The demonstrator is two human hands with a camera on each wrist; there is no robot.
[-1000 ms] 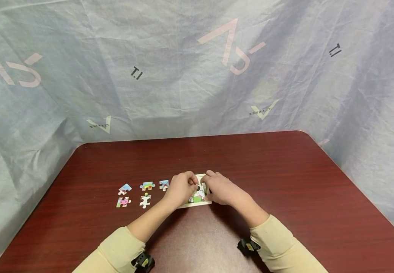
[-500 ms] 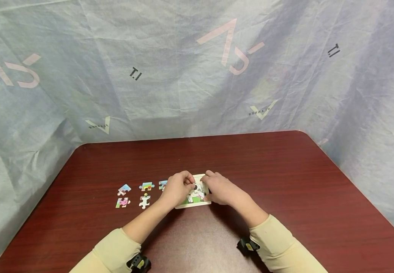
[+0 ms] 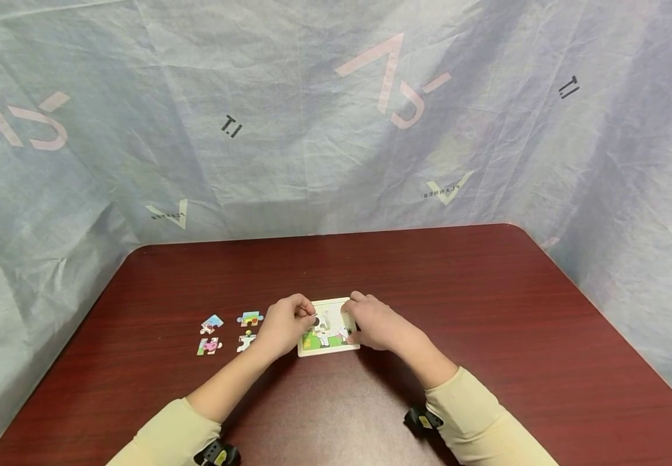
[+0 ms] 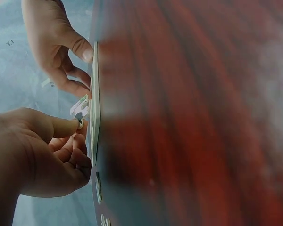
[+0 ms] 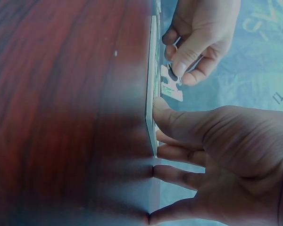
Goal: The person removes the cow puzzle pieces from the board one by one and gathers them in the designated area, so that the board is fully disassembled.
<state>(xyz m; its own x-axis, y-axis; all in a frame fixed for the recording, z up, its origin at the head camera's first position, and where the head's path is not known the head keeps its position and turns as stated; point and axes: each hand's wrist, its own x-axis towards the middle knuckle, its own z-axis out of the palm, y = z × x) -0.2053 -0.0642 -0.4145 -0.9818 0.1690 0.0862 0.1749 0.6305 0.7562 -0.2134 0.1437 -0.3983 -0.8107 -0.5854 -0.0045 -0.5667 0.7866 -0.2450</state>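
My left hand (image 3: 282,325) pinches a white jigsaw piece (image 4: 79,111) with a dark patch between thumb and fingertips, above the left part of the puzzle tray (image 3: 330,353). The piece (image 5: 171,86) is tilted, its knobs showing in the right wrist view. Green and white picture parts lie inside the tray's pale rim. On its right side rests my right hand (image 3: 374,322). The thumb (image 5: 161,110) presses the rim, while the other fingers (image 5: 179,176) spread along the far side and down to the table.
Loose jigsaw pieces lie left of the tray: a blue one (image 3: 212,322), a pink one (image 3: 210,346), a blue and yellow one (image 3: 250,318) and a white one (image 3: 245,342) partly behind my left hand. Grey printed cloth (image 3: 313,129) hangs around the dark red table (image 3: 458,272).
My left hand has drawn leftward over the tray with the piece, uncovering more of the picture and hiding a loose piece beside the tray. My right hand stays at the tray's right side.
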